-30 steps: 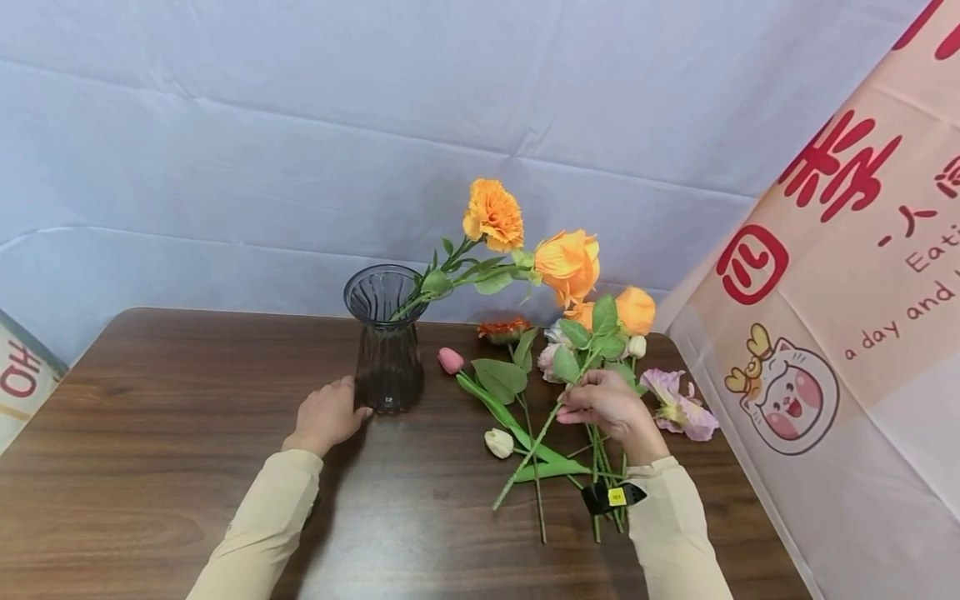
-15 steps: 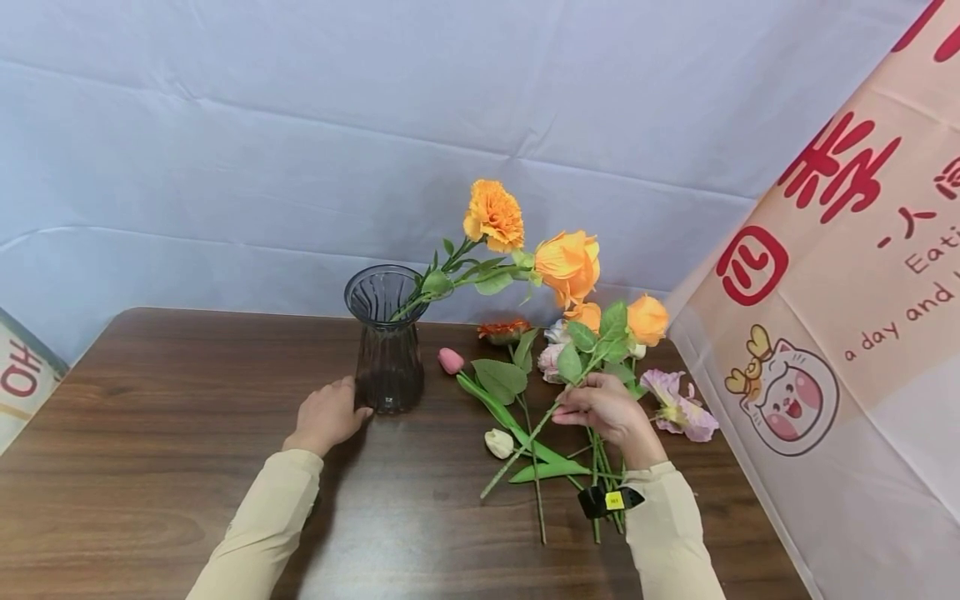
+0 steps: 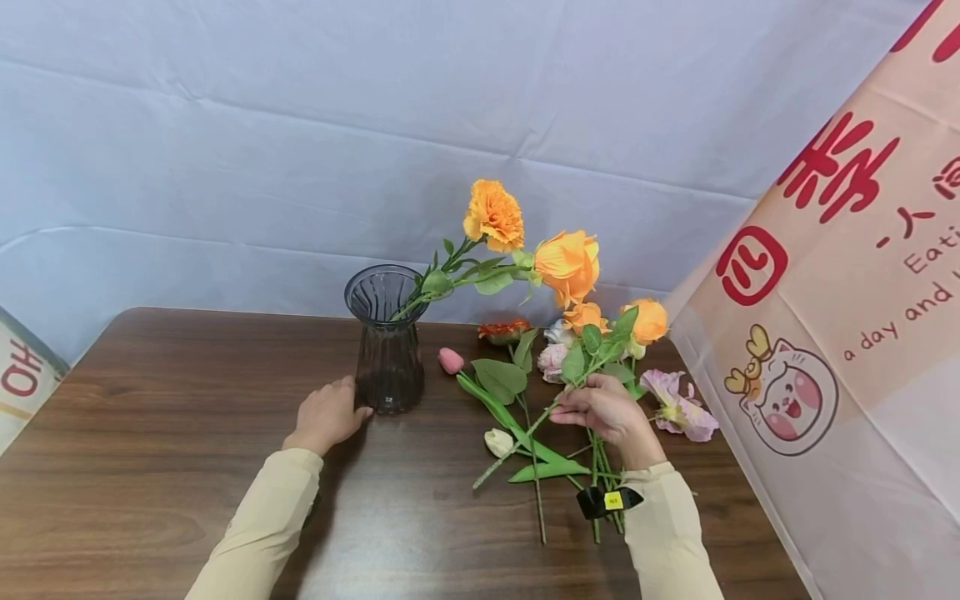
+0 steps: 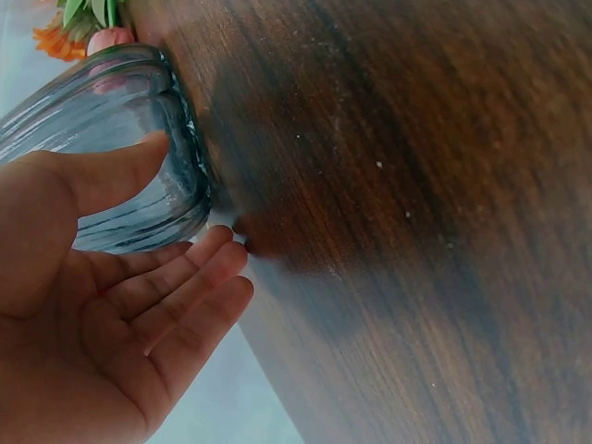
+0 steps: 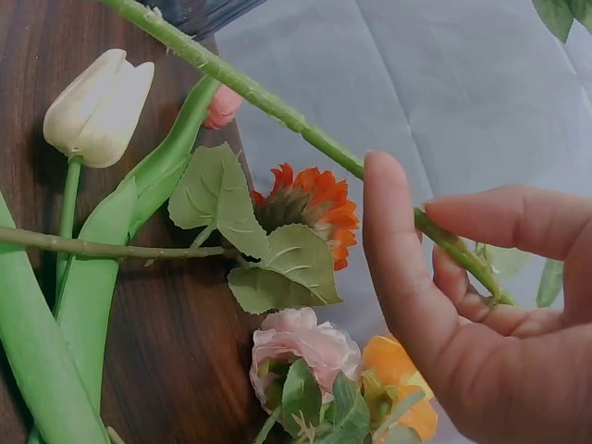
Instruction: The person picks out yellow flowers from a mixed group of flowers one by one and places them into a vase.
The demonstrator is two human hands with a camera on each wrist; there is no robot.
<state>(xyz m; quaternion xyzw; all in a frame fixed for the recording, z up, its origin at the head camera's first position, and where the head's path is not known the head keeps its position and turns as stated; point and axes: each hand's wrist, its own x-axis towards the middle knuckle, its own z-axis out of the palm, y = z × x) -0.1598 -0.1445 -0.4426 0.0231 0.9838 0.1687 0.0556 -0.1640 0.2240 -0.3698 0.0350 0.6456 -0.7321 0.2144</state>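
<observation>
My left hand [image 3: 327, 417] touches the left side of a dark glass vase [image 3: 390, 367]. In the left wrist view its thumb lies against the glass [image 4: 139, 199], while the other fingers are loosely extended alongside. My right hand [image 3: 606, 417] pinches the green stem [image 5: 277, 111] of an orange rose [image 3: 648, 321] between thumb and fingers. That stem slants, its cut end toward the lower left, above the flowers on the table. An orange carnation [image 3: 493, 215] and a larger orange rose [image 3: 567, 267] lean to the right out of the vase.
Under and around my right hand lie a pink tulip [image 3: 450, 360], a white tulip [image 3: 498, 443], a red-orange flower [image 3: 504, 330], a pale pink bloom [image 3: 552, 362] and a lilac flower [image 3: 681, 406]. A pale cloth wall [image 3: 262, 167] stands behind the wooden table [image 3: 150, 467].
The held rose has tilted: its bloom has moved right and down, and its stem end has shifted left and up. My right hand has moved slightly left. My left hand and the vase stay put.
</observation>
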